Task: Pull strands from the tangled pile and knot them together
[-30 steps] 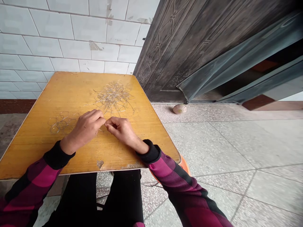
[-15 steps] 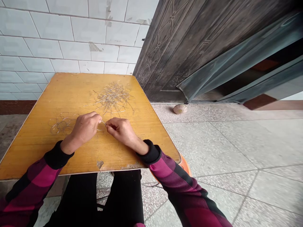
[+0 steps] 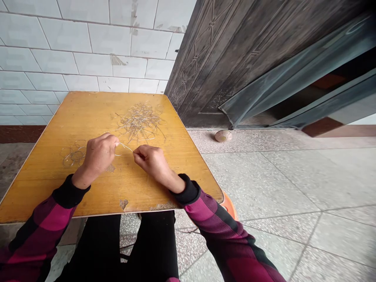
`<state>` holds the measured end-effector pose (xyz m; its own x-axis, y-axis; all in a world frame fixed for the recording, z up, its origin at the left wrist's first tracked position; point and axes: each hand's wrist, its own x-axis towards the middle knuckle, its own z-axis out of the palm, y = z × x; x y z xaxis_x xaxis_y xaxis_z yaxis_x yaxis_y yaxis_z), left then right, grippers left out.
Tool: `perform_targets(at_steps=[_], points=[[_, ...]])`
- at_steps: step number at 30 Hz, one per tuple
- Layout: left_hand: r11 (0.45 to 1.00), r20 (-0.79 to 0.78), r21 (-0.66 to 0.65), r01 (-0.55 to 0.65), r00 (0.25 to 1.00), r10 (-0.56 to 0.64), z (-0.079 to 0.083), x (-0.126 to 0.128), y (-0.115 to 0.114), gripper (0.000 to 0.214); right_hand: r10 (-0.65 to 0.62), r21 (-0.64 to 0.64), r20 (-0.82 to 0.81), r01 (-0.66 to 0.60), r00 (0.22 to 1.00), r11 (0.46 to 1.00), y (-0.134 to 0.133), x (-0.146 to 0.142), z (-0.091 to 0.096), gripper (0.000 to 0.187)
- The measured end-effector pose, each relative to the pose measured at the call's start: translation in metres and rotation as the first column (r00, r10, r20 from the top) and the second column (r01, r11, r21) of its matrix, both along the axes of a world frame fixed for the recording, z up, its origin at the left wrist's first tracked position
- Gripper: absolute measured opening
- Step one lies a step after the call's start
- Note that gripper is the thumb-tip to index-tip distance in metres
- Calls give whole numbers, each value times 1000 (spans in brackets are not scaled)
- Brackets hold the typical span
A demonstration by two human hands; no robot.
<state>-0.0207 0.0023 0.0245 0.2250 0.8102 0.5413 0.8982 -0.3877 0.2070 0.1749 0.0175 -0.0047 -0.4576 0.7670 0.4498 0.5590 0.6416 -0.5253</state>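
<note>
My left hand [image 3: 98, 154] and my right hand [image 3: 151, 160] rest on a yellow wooden table [image 3: 88, 188], each pinching one end of a thin silvery wire [image 3: 125, 147] stretched between them. Behind the hands lies a tangled heap of loose wires [image 3: 140, 120]. To the left of my left hand sits a small cluster of wire loops [image 3: 73, 154]. Both sleeves are pink and black.
A white tiled wall [image 3: 88, 47] stands behind the table. A dark patterned metal door [image 3: 235, 58] rises to the right. A round stone-like ball [image 3: 223, 136] lies on the terrazzo floor near the door. An orange stool edge [image 3: 229, 203] shows by the table's near right corner.
My hands have drawn apart: the left hand moved left and slightly up, and the wire now spans the gap between the two pinches.
</note>
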Motion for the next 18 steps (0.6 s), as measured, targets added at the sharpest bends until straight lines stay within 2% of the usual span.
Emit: perform_targets(at_steps=[9,18], points=[[993,69,-9,-120,990,121,11,-19,6,21,-47,-28,61,49,997,998,2,3,3,15],[983,83,-23,-181,980,182,10,-20,8,20,-107,-147,-7,104,994,984,0,1,6,16]])
